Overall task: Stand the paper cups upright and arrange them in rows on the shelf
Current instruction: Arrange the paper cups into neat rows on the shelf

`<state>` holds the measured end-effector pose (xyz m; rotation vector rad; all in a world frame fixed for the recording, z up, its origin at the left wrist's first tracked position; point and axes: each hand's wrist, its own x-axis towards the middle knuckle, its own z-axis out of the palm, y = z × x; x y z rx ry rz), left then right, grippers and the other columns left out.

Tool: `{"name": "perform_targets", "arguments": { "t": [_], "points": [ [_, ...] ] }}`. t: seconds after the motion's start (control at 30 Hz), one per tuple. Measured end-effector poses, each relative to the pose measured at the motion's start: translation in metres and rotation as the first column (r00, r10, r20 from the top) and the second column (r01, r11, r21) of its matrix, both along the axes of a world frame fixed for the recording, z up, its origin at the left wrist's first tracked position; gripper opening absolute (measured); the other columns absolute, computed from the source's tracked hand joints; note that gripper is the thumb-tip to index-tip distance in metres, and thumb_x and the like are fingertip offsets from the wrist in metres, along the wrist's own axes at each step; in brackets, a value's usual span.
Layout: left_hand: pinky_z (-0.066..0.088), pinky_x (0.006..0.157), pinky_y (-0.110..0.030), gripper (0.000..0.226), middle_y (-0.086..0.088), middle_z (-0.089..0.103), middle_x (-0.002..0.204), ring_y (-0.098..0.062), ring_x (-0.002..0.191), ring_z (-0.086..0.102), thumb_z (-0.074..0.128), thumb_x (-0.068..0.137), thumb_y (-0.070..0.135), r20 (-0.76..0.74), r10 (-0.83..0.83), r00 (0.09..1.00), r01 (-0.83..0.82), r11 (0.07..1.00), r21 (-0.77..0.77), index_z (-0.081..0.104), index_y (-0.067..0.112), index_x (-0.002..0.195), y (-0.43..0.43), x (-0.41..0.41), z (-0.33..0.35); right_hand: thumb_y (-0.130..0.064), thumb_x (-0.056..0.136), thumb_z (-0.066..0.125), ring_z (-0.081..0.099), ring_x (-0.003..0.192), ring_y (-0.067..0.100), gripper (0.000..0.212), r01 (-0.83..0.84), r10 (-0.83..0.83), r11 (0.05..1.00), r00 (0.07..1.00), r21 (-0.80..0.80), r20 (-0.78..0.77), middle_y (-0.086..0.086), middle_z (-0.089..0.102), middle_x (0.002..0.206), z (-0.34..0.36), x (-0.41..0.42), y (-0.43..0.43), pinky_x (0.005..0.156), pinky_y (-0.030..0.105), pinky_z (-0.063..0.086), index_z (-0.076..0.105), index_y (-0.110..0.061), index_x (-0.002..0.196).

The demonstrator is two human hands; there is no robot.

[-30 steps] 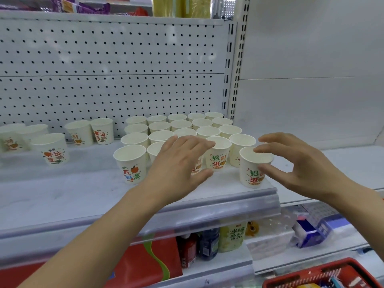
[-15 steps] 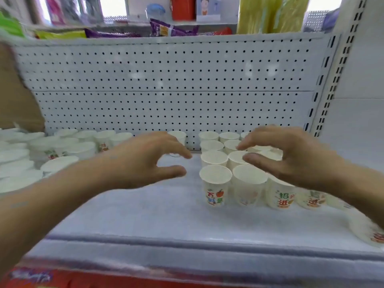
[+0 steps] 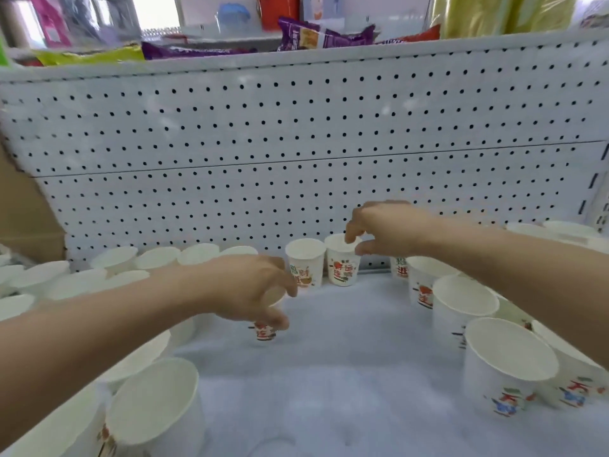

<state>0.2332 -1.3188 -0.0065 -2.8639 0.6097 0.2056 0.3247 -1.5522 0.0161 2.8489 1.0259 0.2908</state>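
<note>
Head view, counting first: two hands and three separate cups in mid-frame, with a crowd of cups on each side. The left cluster of white paper cups fills the lower-left and left-middle of the frame. At least ten mouths show there, but blur and the forearm hide the exact number. The right cluster of white paper cups runs down the right edge with at least seven visible, several cut off by the frame.

Every cup that can be made out stands mouth up on the white shelf board, and the open mouths show only bare white insides.

The left hand, left of centre, has its fingers curled down over the top of a white paper cup with red lettering, gripping it from above. Only the cup's lower wall shows beneath the thumb.

The right hand, upper right of centre, pinches the rim of a white paper cup with red and green print, one fingertip over the mouth and the thumb outside. Touching that cup on its left is a white paper cup with green and orange print, which no hand holds.

Both of these stand against the white perforated metal back panel. Purple snack packets lie on top, and brown cardboard shows at the left edge.
</note>
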Motion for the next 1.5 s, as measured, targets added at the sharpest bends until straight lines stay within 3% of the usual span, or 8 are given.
{"name": "perform_targets", "arguments": {
  "t": [0.13,0.2,0.3,0.47,0.77,0.93,1.27,1.5],
  "points": [
    [0.043,0.096,-0.034,0.064,0.020,0.048,0.126,-0.007,0.115,0.047,0.052,0.074,0.078,0.035,0.037,0.999,-0.036,0.999,-0.037,0.049,0.044,0.128,0.018,0.000,0.013,-0.039,0.087,0.066,0.057,0.092,0.014,0.025,0.035,-0.038,0.996,0.998,-0.077,-0.049,-0.008,0.057,0.106,-0.005,0.013,0.015,0.076,0.030,0.050,0.062,-0.029,0.110],
    [0.045,0.092,-0.032,0.052,0.020,0.050,0.124,-0.005,0.110,0.049,0.051,0.081,0.069,0.132,0.052,0.990,-0.025,0.980,-0.198,0.052,0.042,0.126,0.018,0.013,0.021,-0.039,0.087,0.066,0.057,0.087,0.014,0.017,0.031,-0.038,0.994,0.997,-0.106,-0.062,-0.007,0.058,0.101,-0.006,0.017,0.019,0.072,0.029,0.049,0.064,-0.028,0.100],
    [0.045,0.089,-0.031,0.036,0.020,0.050,0.127,-0.005,0.114,0.048,0.057,0.089,0.051,0.255,0.039,0.966,0.019,0.975,-0.223,0.054,0.043,0.124,0.016,0.045,0.019,-0.036,0.088,0.065,0.058,0.082,0.014,0.012,0.009,-0.018,0.993,0.997,-0.116,-0.079,-0.008,0.060,0.096,-0.005,0.018,0.020,0.072,0.031,0.051,0.066,-0.026,0.093],
    [0.045,0.077,-0.027,0.022,0.013,0.051,0.113,-0.012,0.100,0.054,0.060,0.090,0.040,0.217,0.035,0.976,-0.019,0.997,-0.078,0.064,0.042,0.112,0.001,0.074,0.003,-0.037,0.089,0.063,0.055,0.085,0.016,0.010,-0.022,0.016,0.981,0.999,-0.190,-0.032,-0.010,0.049,0.090,0.002,0.020,0.003,0.072,0.031,0.049,0.067,-0.027,0.092],
    [0.049,0.071,-0.029,0.015,0.013,0.059,0.091,-0.013,0.092,0.058,0.062,0.090,0.032,0.206,0.018,0.978,0.027,0.977,-0.212,0.072,0.031,0.101,-0.031,0.076,0.001,-0.040,0.087,0.064,0.056,0.086,0.017,0.013,-0.020,0.011,0.984,0.999,-0.177,-0.050,-0.009,0.051,0.090,-0.001,0.022,-0.018,0.073,0.035,0.051,0.067,-0.028,0.092],
    [0.052,0.066,-0.031,0.015,0.011,0.068,0.097,-0.014,0.085,0.060,0.062,0.090,0.031,0.233,-0.001,0.972,0.046,0.981,-0.188,0.073,0.029,0.098,-0.041,0.080,-0.001,-0.039,0.088,0.062,0.056,0.087,0.019,0.012,-0.030,0.029,0.978,1.000,-0.208,-0.005,-0.007,0.053,0.093,-0.003,0.021,-0.018,0.074,0.035,0.051,0.065,-0.028,0.090],
    [0.039,0.058,-0.024,0.019,0.011,0.066,0.099,-0.014,0.087,0.058,0.059,0.090,0.033,0.273,0.000,0.962,0.044,0.987,-0.154,0.071,0.032,0.104,-0.045,0.087,-0.003,-0.039,0.090,0.060,0.053,0.084,0.017,0.014,-0.026,0.036,0.975,0.998,-0.222,0.041,-0.005,0.054,0.096,-0.007,0.023,-0.020,0.067,0.029,0.045,0.065,-0.028,0.096],
    [0.047,0.070,-0.026,0.037,0.017,0.061,0.112,-0.005,0.086,0.053,0.062,0.087,0.047,0.229,0.063,0.971,-0.001,0.965,-0.263,0.059,0.037,0.122,-0.041,0.077,0.003,-0.051,0.089,0.057,0.047,0.086,0.013,0.029,-0.032,0.043,0.990,0.995,-0.135,0.085,-0.009,0.049,0.099,-0.007,0.019,-0.023,0.068,0.026,0.037,0.061,-0.031,0.110]
  ]
}}
